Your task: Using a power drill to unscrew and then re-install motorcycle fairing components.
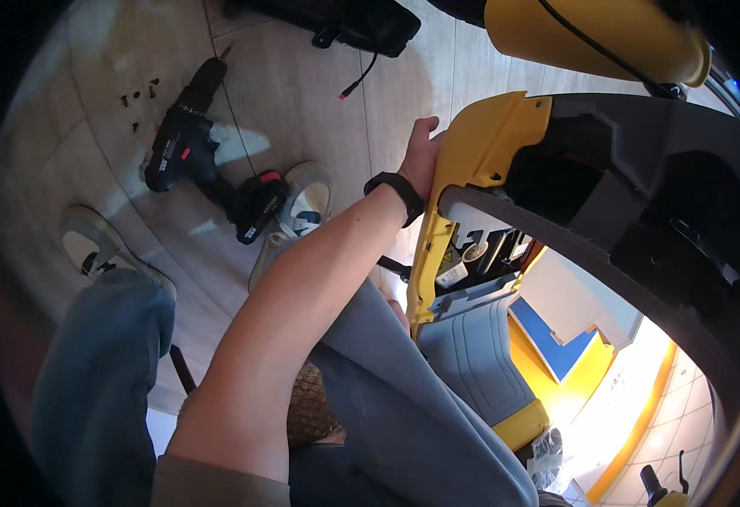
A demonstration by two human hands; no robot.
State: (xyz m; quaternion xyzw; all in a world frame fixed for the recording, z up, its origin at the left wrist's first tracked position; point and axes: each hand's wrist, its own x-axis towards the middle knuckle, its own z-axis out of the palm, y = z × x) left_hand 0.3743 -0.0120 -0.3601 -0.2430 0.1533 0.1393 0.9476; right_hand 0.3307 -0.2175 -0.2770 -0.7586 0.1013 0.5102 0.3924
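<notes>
My left hand, with a dark wristband, grips the left edge of a curved yellow plastic panel, which is joined to a large black housing. Farther down that panel a small part of my right hand shows behind my leg, beside the panel's lower edge; most of it is hidden. Below the housing are a grey ribbed pad, a blue board and some small fittings.
A cordless drill lies on the tiled floor by my shoes, near several small dark pieces. A black part with a cable and a yellow cylindrical body are at the top. A plastic bag is lower right.
</notes>
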